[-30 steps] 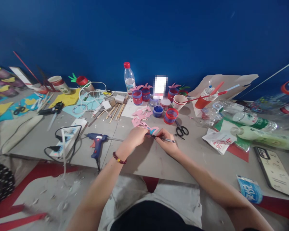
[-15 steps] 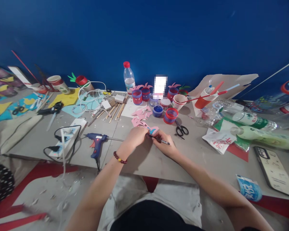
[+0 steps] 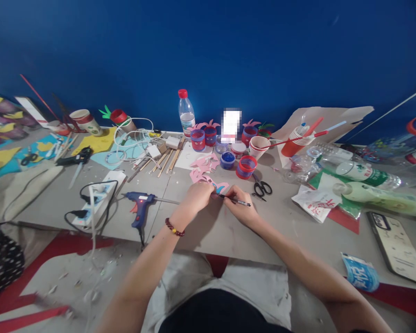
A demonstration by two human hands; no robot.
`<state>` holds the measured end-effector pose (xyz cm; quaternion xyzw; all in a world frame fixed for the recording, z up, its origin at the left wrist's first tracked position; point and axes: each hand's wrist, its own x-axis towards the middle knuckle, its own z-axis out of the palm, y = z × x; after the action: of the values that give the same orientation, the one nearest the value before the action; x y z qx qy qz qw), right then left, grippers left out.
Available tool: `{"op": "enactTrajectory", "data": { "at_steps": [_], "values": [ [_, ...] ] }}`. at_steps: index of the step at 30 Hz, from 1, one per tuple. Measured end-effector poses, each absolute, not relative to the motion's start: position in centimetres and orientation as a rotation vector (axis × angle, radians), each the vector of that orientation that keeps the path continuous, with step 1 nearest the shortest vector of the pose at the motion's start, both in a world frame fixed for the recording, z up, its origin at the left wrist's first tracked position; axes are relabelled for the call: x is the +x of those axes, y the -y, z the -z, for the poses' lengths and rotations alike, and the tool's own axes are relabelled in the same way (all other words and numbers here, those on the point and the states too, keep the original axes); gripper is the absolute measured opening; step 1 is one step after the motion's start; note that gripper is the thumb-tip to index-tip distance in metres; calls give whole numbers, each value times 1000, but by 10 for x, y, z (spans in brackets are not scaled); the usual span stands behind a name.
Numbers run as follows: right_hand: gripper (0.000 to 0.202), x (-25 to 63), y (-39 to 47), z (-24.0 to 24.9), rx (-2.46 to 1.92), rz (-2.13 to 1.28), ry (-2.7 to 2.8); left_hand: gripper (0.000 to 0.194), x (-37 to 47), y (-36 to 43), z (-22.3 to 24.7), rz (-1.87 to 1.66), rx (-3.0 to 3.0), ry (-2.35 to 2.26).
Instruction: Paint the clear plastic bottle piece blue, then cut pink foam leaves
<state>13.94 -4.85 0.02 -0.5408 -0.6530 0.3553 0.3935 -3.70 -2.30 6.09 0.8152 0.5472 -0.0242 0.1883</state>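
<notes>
In the head view my right hand [image 3: 241, 208] is closed around a dark, slim pen [image 3: 241, 202], its writing end pointing left. Close by on the left is my left hand [image 3: 201, 196], its fingers pinched together; whatever sits in them is hidden. Just past the fingertips lie a blue paper cutout [image 3: 219, 188] and pink paper cutouts [image 3: 204, 164]. Black-handled scissors [image 3: 262, 188] rest to the right of my right hand. A blue glue gun [image 3: 140, 203] lies left of my left wrist.
Behind the cutouts stand a blue paint jar [image 3: 227, 160], a red-and-purple ring [image 3: 246, 167], a paper cup [image 3: 259, 147] and a bottle [image 3: 186, 113]. A power strip [image 3: 99, 201] is at left. Plastic bottles [image 3: 360, 170] and a phone [image 3: 398, 245] lie at right.
My right hand has shifted slightly right with the pen, whose tip is now farther from my left fingers. My left hand stays nearly in place.
</notes>
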Motion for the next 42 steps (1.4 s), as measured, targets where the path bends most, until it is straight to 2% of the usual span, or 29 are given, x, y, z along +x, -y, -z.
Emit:
{"op": "enactTrajectory", "data": {
  "at_steps": [12,20,29,34,42],
  "values": [
    [7,141,48,-6,-1335,-851,1609,23,-34,28,-73,132,2294,-1550],
    [7,147,40,9,-1319,-1000,1436,24,-36,31,-68,55,2343,-1550],
    [19,150,32,21,-1288,-756,1681,30,-39,41,-51,62,2401,-1544],
    [17,150,33,19,-1269,-684,1742,33,-39,68,-37,-149,2506,-1417],
    [15,148,34,16,-1266,-685,1735,26,-37,135,-17,-453,2640,-1365]
  ]
}}
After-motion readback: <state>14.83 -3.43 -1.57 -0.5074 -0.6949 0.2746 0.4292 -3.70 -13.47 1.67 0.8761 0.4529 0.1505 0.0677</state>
